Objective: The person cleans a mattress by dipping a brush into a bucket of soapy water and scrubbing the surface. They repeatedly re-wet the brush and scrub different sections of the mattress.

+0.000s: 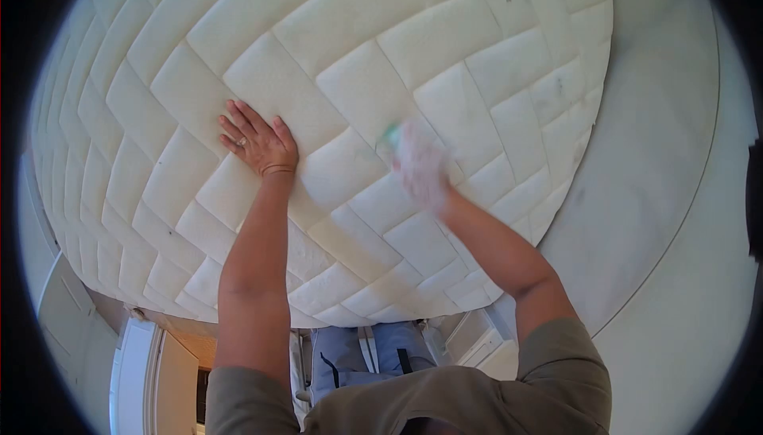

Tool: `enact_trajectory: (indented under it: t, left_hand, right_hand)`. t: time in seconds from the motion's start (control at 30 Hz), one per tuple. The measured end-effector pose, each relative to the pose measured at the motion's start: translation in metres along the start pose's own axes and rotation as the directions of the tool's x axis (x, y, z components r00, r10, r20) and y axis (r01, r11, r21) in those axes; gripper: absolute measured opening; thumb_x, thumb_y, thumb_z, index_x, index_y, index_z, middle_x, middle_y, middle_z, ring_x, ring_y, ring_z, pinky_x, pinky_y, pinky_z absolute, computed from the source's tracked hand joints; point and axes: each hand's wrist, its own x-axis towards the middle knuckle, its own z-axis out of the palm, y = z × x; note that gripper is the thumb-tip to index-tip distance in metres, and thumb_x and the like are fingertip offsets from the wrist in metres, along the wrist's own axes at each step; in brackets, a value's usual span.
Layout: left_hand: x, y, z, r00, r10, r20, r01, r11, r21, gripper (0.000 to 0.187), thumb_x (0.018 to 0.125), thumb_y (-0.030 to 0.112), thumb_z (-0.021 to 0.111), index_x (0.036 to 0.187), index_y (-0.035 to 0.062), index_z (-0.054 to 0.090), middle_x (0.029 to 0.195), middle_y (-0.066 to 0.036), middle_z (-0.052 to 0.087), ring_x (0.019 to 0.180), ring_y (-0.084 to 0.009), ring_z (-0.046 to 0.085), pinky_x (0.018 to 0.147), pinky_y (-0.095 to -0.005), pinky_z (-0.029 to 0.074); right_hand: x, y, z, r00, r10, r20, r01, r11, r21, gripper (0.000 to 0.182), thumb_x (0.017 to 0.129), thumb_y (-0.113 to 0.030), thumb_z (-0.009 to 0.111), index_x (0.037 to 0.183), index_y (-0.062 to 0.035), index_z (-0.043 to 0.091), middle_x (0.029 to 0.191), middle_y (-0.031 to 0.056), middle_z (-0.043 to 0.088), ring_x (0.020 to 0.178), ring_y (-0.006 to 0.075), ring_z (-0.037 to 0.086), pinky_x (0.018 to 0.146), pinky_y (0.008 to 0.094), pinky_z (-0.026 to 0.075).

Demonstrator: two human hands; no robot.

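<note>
On mattress [334,61], left hand [258,142]: flat, fingers spread, pressing quilted surface.
Right hand [421,166]: blurred; grip cannot be told; green-tipped item [390,136] at fingertips.

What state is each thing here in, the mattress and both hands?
mattress: bare, quilted, with a few dark specks near its right edge.
left hand: open, palm flat on the mattress, ring on one finger.
right hand: motion-blurred against the mattress; something greenish shows at its top, too blurred to name, and its grip cannot be told.
</note>
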Motion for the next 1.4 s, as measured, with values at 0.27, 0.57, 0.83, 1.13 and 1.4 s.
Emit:
enact_trajectory:
  t: [0.27, 0.57, 0.83, 1.13, 1.4]
  left_hand:
    - [0.004, -0.008, 0.004, 1.000, -0.013, 0.015, 0.013, 1.000, -0.006, 0.073, 0.084, 0.036, 0.035, 0.139, -0.0018, 0.006, 0.147, -0.015, 0.004, 0.134, -0.0393, -0.002, 0.105, -0.0526, -0.004]
    - [0.001, -0.005, -0.004, 0.997, -0.022, 0.068, 0.028, 0.996, -0.086, 0.073, 0.083, 0.035, 0.037, 0.139, -0.0003, 0.009, 0.147, -0.014, 0.005, 0.134, -0.0383, 0.000, 0.105, -0.0533, -0.002]
    - [-0.004, -0.011, 0.003, 0.998, -0.017, 0.064, 0.026, 0.989, -0.145, 0.074, 0.082, 0.036, 0.039, 0.139, -0.0004, 0.010, 0.147, -0.014, 0.005, 0.134, -0.0386, -0.001, 0.105, -0.0537, -0.003]
    - [-0.002, -0.009, 0.003, 0.997, -0.024, 0.071, 0.034, 0.989, -0.141, 0.074, 0.081, 0.036, 0.040, 0.139, -0.0003, 0.012, 0.147, -0.013, 0.007, 0.134, -0.0388, 0.001, 0.105, -0.0539, -0.002]
    - [0.000, -0.008, -0.001, 0.998, -0.015, 0.067, 0.025, 0.989, -0.144, 0.075, 0.081, 0.037, 0.040, 0.140, 0.0008, 0.010, 0.147, -0.013, 0.006, 0.134, -0.0383, 0.000, 0.105, -0.0538, -0.003]
  right_hand:
    - [0.233, -0.043, -0.005, 0.807, -0.245, -0.537, 0.236, 0.968, -0.088, 0.027, 0.086, -0.028, 0.045, 0.096, -0.0038, 0.052, 0.081, 0.0173, 0.056, 0.069, 0.0313, 0.057, 0.055, 0.0454, 0.044]
    - [0.097, -0.031, 0.009, 0.933, -0.304, -0.192, 0.263, 0.941, -0.211, 0.054, 0.080, -0.030, 0.053, 0.123, 0.0014, 0.043, 0.111, 0.0207, 0.054, 0.086, 0.0298, 0.058, 0.067, 0.0451, 0.047]
    - [0.298, -0.044, -0.016, 0.954, -0.298, -0.016, 0.234, 0.783, -0.576, 0.036, 0.086, -0.026, 0.043, 0.118, -0.0103, 0.048, 0.091, 0.0136, 0.058, 0.076, 0.0258, 0.057, 0.052, 0.0449, 0.044]
    - [0.143, -0.065, 0.005, 0.887, -0.365, -0.282, 0.362, 0.930, -0.067, 0.047, 0.080, -0.030, 0.054, 0.114, 0.0012, 0.049, 0.096, 0.0193, 0.059, 0.077, 0.0320, 0.060, 0.063, 0.0415, 0.049]
    - [0.210, -0.114, -0.017, 0.899, -0.299, -0.320, 0.288, 0.954, -0.080, 0.019, 0.080, -0.024, 0.052, 0.091, -0.0079, 0.053, 0.082, 0.0138, 0.060, 0.065, 0.0284, 0.058, 0.057, 0.0419, 0.047]
